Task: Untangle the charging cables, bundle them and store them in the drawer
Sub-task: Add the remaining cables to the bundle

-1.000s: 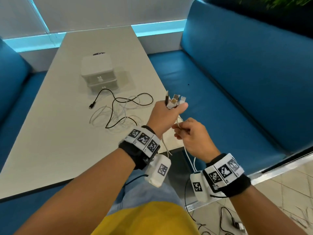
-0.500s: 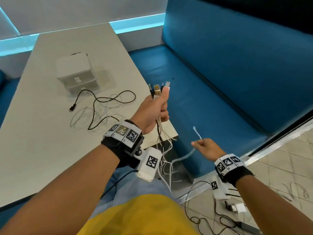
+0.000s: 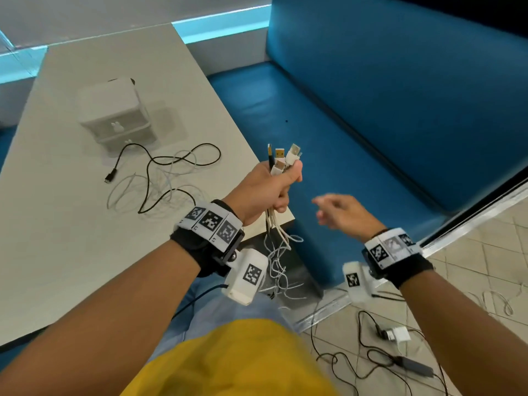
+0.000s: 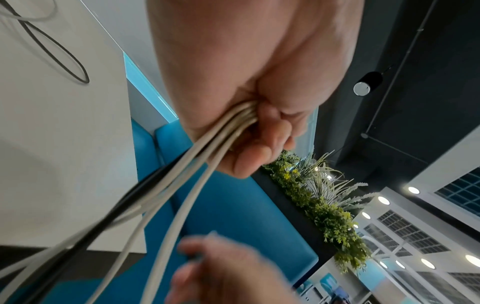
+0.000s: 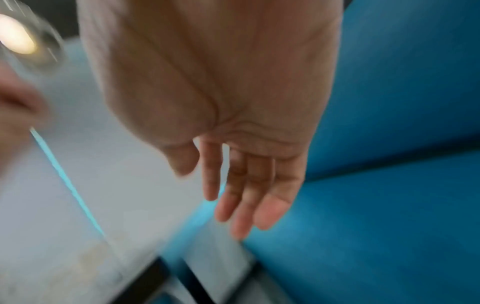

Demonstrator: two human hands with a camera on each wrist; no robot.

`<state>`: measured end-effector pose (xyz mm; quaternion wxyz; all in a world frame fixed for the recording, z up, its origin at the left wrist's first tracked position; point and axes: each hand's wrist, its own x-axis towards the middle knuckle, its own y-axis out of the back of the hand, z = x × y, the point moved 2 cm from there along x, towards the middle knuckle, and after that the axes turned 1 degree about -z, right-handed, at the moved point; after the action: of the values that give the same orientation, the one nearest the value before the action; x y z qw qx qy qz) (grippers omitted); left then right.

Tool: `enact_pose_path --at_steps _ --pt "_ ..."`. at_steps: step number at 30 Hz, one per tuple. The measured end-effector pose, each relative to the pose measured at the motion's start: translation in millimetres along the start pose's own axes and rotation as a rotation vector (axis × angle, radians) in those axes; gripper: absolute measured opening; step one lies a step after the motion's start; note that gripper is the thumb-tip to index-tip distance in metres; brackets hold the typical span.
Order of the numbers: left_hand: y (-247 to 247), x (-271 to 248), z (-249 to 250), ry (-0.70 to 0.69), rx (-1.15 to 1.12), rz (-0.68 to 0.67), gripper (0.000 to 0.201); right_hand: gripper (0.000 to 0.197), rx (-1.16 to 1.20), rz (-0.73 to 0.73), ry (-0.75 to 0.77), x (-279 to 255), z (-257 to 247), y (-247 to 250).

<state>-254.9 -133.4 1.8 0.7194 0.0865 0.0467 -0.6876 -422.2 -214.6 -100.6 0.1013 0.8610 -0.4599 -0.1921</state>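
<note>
My left hand [image 3: 274, 187] grips a bunch of charging cables [image 3: 284, 161] just past the table's near right corner; several USB plugs stick up above the fist. Their white tails [image 3: 278, 258] hang down tangled below the hand, with one black cord among them [image 4: 109, 218]. In the left wrist view the cords [image 4: 207, 148] run out from under the curled fingers. My right hand [image 3: 340, 210] hovers to the right of the fist, blurred, fingers [image 5: 249, 195] straight and holding nothing. A black cable [image 3: 160, 172] and thin white cables [image 3: 128, 190] lie loose on the table. The small white drawer unit [image 3: 114, 115] stands behind them, both drawers shut.
The grey table [image 3: 71, 252] runs away to the left. A blue bench seat [image 3: 343, 138] fills the right side. On the tiled floor lie a white adapter [image 3: 400, 334], a dark box [image 3: 414, 367] and black wires.
My right hand pulled a white cable end out to the right, let it go, and has come back towards the fist with its fingers straight. The left hand kept its grip on the plugs.
</note>
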Motion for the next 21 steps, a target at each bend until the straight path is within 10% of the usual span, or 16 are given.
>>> enact_pose_path --at_steps 7,11,21 --pt "-4 -1 -7 -0.026 0.087 0.01 0.023 0.03 0.054 -0.06 0.395 -27 -141 -15" --pt "5 -5 -2 -0.058 0.204 0.122 0.022 0.021 -0.384 0.041 0.504 -23 -159 -39" --pt "30 -11 1 -0.127 0.552 0.394 0.014 0.035 -0.594 0.147 0.586 -24 -181 -70"
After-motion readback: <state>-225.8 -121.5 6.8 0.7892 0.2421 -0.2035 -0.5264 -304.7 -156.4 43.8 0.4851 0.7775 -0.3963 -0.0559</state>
